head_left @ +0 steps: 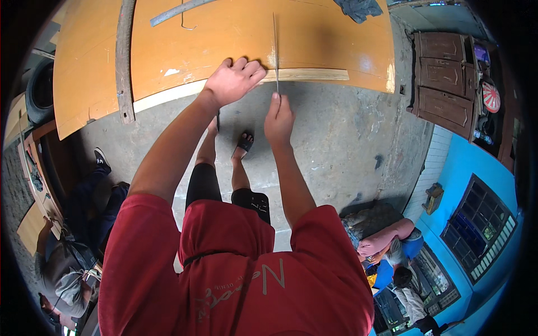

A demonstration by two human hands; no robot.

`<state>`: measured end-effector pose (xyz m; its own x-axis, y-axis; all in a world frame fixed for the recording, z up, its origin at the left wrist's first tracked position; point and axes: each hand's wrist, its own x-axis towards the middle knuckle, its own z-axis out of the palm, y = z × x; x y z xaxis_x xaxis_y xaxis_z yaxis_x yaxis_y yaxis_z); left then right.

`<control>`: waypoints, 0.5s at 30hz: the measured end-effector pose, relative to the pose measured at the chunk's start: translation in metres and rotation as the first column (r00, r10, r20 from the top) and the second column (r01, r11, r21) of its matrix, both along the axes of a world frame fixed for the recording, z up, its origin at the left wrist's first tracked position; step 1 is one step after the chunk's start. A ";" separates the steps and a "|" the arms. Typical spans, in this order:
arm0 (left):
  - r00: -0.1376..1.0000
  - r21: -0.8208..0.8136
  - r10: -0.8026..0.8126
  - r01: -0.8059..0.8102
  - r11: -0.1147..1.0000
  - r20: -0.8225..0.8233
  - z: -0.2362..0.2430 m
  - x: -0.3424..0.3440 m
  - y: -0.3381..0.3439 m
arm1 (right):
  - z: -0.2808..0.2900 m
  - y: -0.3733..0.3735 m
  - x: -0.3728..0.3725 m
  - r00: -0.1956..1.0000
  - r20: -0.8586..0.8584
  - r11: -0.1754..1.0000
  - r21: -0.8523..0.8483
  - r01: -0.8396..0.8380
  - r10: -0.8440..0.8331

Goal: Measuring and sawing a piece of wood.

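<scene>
A long pale wooden strip (316, 74) lies along the near edge of an orange-brown tabletop (216, 42). My left hand (235, 79) presses down on the strip with its fingers curled over it. Just right of it, my right hand (278, 115) is closed around the near end of a saw (276, 56), whose thin blade is seen edge-on. The blade stands across the strip and points away from me over the table. Its handle is mostly hidden in my fingers. Light dust lies on the tabletop beside the blade.
A worn wooden bar (124, 61) crosses the table at left. A grey strip (179, 11) and dark cloth (358, 8) lie toward the back. A brown cabinet (445, 73) stands at right, a tyre (42, 92) at left. Another person (70, 274) is at lower left.
</scene>
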<state>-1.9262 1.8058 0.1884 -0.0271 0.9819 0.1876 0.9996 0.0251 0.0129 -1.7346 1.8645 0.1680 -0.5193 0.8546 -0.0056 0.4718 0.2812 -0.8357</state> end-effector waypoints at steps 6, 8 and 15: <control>1.000 -0.007 0.005 -0.005 1.000 0.002 0.000 0.002 -0.003 | -0.001 -0.033 0.039 0.999 0.001 0.995 -0.098 0.037 -0.037; 0.999 -0.023 -0.008 0.008 1.000 -0.034 -0.003 0.002 -0.003 | -0.006 -0.033 0.041 0.999 0.035 0.990 -0.135 0.041 -0.036; 1.000 0.008 -0.022 0.022 1.000 -0.003 0.000 0.000 0.000 | -0.015 -0.031 0.038 0.998 0.033 0.990 -0.130 0.054 -0.050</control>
<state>-1.9258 1.8057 0.1885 -0.0051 0.9807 0.1956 0.9999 0.0033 0.0098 -1.6965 1.8335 0.1534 -0.4722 0.8712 -0.1343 0.5081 0.1446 -0.8491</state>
